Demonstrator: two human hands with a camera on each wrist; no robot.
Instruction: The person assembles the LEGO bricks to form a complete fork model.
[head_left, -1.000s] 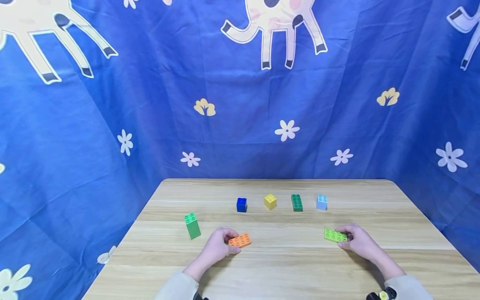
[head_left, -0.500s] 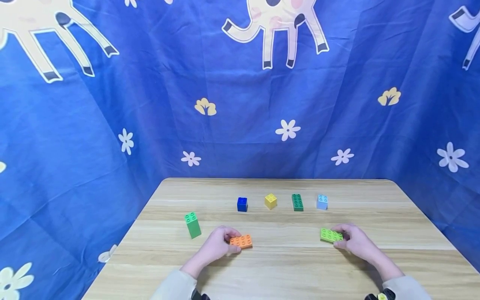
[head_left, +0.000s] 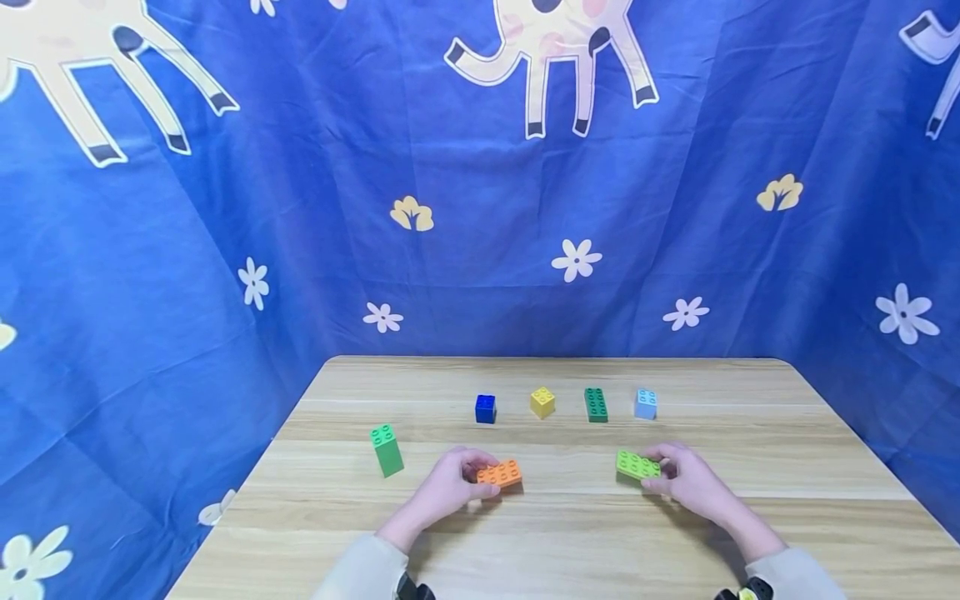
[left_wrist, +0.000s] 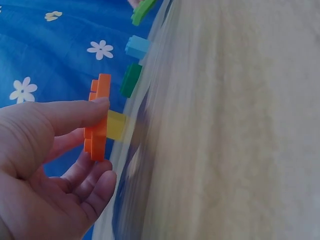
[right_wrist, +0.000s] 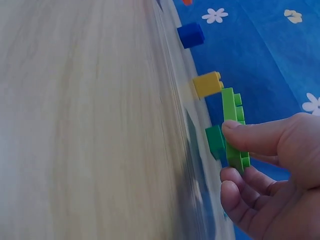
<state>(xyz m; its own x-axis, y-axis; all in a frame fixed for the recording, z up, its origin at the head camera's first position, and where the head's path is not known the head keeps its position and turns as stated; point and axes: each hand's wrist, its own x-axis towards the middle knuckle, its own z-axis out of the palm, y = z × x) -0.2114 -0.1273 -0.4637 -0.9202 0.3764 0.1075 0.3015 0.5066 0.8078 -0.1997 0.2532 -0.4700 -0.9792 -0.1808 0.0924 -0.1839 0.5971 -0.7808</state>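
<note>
The left hand (head_left: 456, 483) is gripping an orange oblong plastic brick (head_left: 502, 473), the right hand (head_left: 686, 482) a lime-green oblong plastic brick (head_left: 636, 465), both unjoined and well apart over the wooden table (head_left: 562, 542). A tall green plastic block (head_left: 387, 454) and small dark-blue (head_left: 485, 409), yellow (head_left: 542, 402), dark-green (head_left: 596, 406) and pale-blue (head_left: 646, 404) plastic blocks are standing untouched. In the head view, each hand is hiding its brick's outer end.

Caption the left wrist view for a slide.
Left hand pinching an orange brick, with a yellow brick partly hidden behind it.
</note>
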